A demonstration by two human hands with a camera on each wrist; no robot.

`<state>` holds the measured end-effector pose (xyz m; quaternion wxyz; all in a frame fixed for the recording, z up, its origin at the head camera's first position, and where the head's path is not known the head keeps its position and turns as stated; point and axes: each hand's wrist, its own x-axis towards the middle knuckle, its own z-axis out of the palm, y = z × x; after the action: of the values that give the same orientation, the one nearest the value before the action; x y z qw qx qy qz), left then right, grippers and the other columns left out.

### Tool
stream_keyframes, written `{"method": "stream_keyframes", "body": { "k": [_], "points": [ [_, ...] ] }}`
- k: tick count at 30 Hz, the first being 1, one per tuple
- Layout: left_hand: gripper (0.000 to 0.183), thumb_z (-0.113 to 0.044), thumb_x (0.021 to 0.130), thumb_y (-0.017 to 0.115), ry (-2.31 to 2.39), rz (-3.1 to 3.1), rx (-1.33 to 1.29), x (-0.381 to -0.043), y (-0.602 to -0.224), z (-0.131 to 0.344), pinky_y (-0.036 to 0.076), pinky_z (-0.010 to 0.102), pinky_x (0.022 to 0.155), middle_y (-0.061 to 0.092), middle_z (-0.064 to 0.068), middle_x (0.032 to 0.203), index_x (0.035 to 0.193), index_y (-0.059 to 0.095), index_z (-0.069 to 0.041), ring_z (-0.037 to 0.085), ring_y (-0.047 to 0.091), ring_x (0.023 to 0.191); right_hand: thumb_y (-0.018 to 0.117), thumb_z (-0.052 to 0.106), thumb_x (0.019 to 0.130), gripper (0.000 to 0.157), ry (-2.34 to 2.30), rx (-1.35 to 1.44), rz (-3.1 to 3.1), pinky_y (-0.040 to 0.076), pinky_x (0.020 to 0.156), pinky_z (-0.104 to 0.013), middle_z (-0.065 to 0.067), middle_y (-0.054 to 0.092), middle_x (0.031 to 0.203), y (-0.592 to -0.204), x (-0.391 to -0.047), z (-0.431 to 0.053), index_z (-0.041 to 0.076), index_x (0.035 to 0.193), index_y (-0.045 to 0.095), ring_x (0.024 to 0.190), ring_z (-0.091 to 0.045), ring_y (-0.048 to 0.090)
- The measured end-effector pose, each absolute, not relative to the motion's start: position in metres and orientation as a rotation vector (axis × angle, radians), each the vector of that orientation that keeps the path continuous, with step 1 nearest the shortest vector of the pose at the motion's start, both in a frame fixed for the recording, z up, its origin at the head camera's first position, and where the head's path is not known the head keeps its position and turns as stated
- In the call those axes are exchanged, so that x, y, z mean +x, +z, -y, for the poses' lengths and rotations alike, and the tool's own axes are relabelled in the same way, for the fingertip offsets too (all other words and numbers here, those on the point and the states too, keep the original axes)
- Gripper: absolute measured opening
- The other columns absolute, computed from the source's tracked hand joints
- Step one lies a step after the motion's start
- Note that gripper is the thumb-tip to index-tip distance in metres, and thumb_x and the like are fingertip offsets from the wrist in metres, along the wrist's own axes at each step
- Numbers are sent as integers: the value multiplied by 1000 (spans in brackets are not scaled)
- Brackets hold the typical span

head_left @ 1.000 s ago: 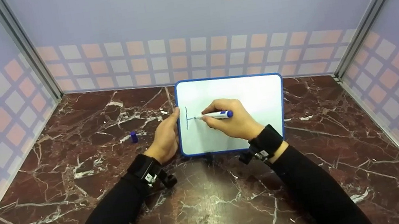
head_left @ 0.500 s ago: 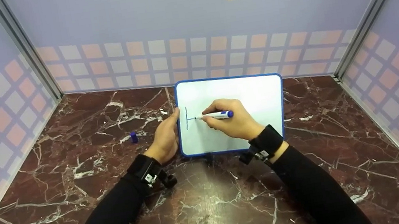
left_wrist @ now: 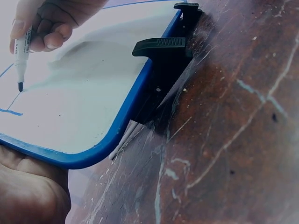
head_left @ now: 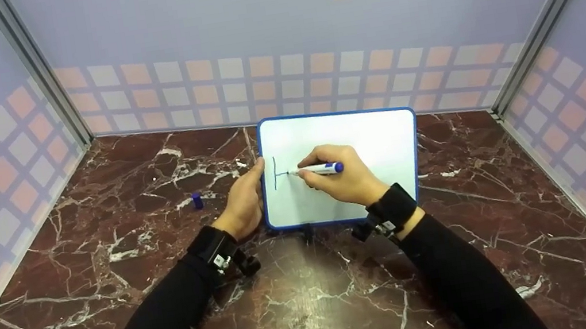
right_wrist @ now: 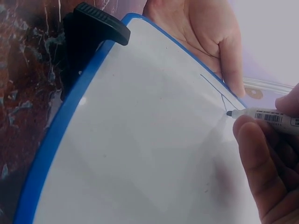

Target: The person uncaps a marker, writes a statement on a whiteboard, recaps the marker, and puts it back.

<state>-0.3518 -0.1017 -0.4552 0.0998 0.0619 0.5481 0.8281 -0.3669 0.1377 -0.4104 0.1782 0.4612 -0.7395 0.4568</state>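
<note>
A small whiteboard (head_left: 334, 205) with a blue frame stands leaning on the table. My left hand (head_left: 244, 204) grips its left edge, the thumb along the frame and the fingers hidden behind the board. My right hand (head_left: 344, 174) pinches a white marker (head_left: 320, 170) with a blue end. In the right wrist view the marker's dark tip (right_wrist: 229, 113) meets the board at the end of a short stroke. That stroke branches sideways from a longer upright blue line (head_left: 274, 173) near the board's left side.
A blue marker cap (head_left: 197, 201) stands on the dark red marbled table (head_left: 132, 293), left of my left hand. Black stand hooks (left_wrist: 161, 46) hold the board's lower edge. Behind the board rises a lilac wall (head_left: 259, 18) with checked squares; side walls flank the table.
</note>
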Motion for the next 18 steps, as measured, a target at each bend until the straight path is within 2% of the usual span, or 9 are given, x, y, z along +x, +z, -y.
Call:
{"method": "stream_keyframes", "body": {
  "k": [3,9,18],
  "points": [
    [55,-47,121,42,2445,-1621,181,-352,-456,102,66,47,91,76,16,121,143,62,-1,30,76,107,80,2,101,5,1293,1313,2066,60,77,-26,-5,81,94,-411,-368,-138,0,105,82,79,-21,76],
    [55,-47,121,41,2443,-1612,195,-351,-456,102,66,49,92,76,18,126,146,61,-1,31,76,109,81,-3,99,6,1348,1283,2035,59,68,-22,-6,80,89,-410,-367,-137,-2,105,81,72,-20,73],
    [55,-47,121,41,2441,-1597,207,-352,-456,103,66,49,92,76,16,125,145,61,-2,30,76,109,82,-6,97,10,1317,1244,1984,58,75,-21,-12,81,94,-411,-369,-134,-4,106,80,78,-26,76]
  ]
}}
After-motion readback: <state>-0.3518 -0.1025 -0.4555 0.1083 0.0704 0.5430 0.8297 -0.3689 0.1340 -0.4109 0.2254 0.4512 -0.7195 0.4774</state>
